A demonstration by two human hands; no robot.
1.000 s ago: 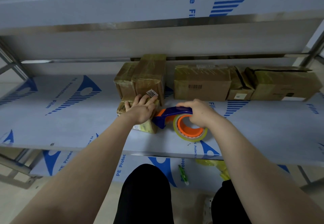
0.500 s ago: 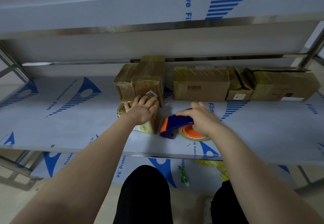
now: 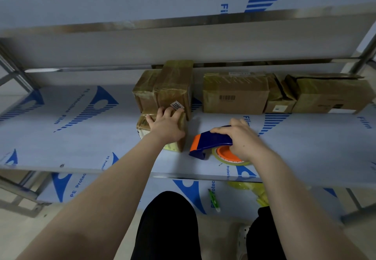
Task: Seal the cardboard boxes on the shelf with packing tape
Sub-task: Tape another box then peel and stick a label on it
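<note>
Curled round the blue handle of the tape dispenser (image 3: 211, 140), the right grip (image 3: 242, 137) is kept low, so the dispenser appears to rest on the shelf (image 3: 305, 147) just beside the small box (image 3: 142, 124). The left grip (image 3: 166, 126) is spread flat on that box, apparently to steady it for taping. Other boxes (image 3: 234, 94) are lined up behind. The small box's top is covered by the hand, so its seam cannot be judged; the tape roll (image 3: 227, 156) is half hidden, and no loose tape end can be made out.
</note>
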